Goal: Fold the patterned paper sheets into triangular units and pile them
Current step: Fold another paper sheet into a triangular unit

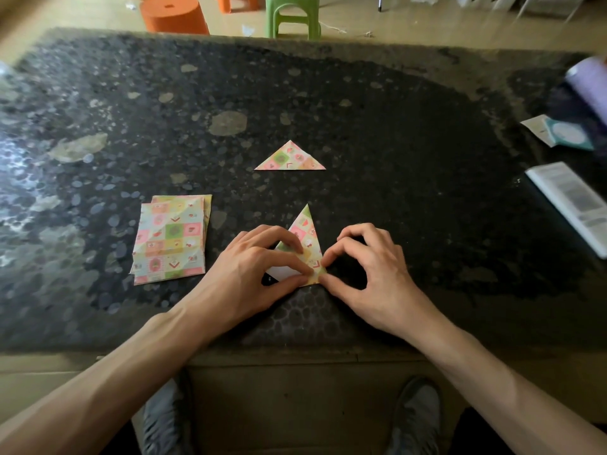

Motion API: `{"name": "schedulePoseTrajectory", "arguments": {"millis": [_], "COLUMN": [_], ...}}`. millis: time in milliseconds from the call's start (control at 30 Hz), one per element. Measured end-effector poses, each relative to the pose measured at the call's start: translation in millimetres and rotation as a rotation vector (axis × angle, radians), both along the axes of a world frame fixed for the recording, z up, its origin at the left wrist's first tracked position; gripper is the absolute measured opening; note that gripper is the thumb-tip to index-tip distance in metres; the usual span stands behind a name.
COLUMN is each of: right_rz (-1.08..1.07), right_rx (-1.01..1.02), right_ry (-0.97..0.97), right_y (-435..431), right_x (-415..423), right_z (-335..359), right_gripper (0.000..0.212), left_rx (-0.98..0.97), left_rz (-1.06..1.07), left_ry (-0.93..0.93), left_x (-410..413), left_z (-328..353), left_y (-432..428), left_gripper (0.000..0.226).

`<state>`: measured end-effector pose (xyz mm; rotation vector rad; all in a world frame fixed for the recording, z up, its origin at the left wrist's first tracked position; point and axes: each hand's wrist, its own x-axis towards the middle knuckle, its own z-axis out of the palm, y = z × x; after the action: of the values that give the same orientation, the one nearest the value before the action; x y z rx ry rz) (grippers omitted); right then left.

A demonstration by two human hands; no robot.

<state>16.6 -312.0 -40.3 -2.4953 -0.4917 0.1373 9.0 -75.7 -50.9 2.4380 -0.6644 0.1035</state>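
Hands (259, 267) (374, 274) together on folded sheet (307, 233)

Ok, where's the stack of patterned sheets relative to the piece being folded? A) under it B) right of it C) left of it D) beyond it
C: the stack of sheets lies left of the piece being folded, apart from it; only the finished triangle lies beyond.

On the dark speckled stone table (394, 133), the left hand (259, 274) and right hand (368, 274) pinch a half-folded patterned paper triangle (307, 238); a finished patterned triangle (290, 158) lies beyond, a stack of patterned square sheets (170, 239) at left.
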Motion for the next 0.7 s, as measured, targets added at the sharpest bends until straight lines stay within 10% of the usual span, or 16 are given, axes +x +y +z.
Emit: {"name": "schedulePoseTrajectory", "arguments": {"millis": [700], "right_rz": [-0.059], "right_rx": [-0.016], "right_ry": [0.022], "right_y": [6], "right_x": [-1], "right_z": [3], "right_gripper": [0.015], "left_rx": [-0.077], "left_rz": [0.149], "left_ry": [0.053], "left_x": [-10], "left_z": [-1], "left_y": [-15], "left_gripper": [0.028]}}
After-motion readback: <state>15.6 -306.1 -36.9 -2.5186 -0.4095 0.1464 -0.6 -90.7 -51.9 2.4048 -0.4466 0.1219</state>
